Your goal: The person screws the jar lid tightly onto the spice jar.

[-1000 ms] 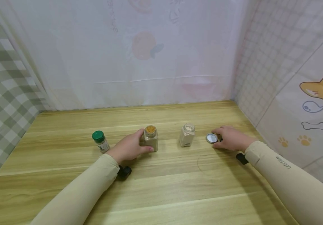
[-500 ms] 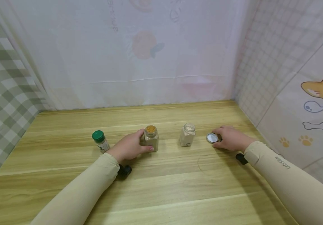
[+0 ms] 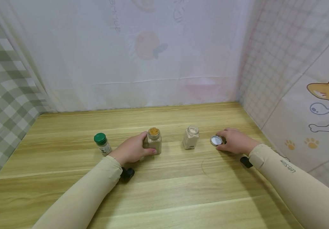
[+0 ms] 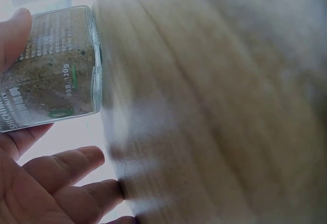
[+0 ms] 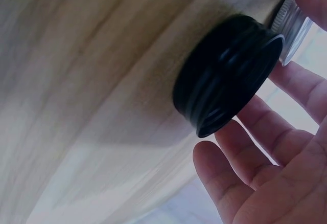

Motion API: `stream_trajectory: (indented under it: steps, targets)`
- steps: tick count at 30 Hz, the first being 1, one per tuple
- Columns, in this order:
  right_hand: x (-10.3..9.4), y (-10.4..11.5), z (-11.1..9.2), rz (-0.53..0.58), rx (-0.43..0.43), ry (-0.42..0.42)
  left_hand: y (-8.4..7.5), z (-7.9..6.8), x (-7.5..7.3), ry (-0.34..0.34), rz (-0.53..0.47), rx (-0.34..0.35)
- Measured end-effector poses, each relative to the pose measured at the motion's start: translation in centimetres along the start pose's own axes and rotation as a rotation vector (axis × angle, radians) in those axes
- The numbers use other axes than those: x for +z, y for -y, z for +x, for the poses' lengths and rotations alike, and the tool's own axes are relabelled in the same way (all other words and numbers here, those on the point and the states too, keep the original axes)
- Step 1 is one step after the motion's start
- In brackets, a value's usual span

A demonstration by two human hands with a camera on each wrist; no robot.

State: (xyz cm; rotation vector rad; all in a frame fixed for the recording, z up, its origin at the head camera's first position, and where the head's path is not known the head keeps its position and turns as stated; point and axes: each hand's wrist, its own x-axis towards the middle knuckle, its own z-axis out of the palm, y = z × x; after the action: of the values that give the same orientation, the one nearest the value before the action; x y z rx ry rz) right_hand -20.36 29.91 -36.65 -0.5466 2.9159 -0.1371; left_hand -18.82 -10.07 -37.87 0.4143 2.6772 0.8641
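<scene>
Near the middle of the table, in the head view, my left hand [image 3: 131,149] holds an uncapped square glass spice jar [image 3: 155,147] between thumb and fingers. Orange-brown seasoning shows at its mouth. The left wrist view has that jar [image 4: 56,75] with white and green print; the other fingers stand away from it. Farther right, my right hand [image 3: 236,141] pinches a round silver jar lid [image 3: 216,140] lying inner side up. A black lid [image 5: 225,75] lies on the table under the right palm, beside the silver lid [image 5: 294,27], best seen in the right wrist view.
An uncapped jar [image 3: 190,141] of pale powder stands between the two hands. To the left of the left hand is a small shaker [image 3: 102,144] with a green cap. Fabric-covered walls border the wooden table [image 3: 164,190] at the back and sides.
</scene>
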Motion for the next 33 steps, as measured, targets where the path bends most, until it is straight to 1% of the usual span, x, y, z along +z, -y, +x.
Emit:
stream_trajectory:
  steps: [9,33]
  targets:
    - [0.03,-0.13,-0.04,-0.006,0.009,0.007,-0.29,-0.13,-0.13,0.0,0.01,0.001]
    - [0.2,-0.04,0.02,-0.008,0.006,-0.002,-0.11,-0.01,-0.02,0.002,0.014,-0.009]
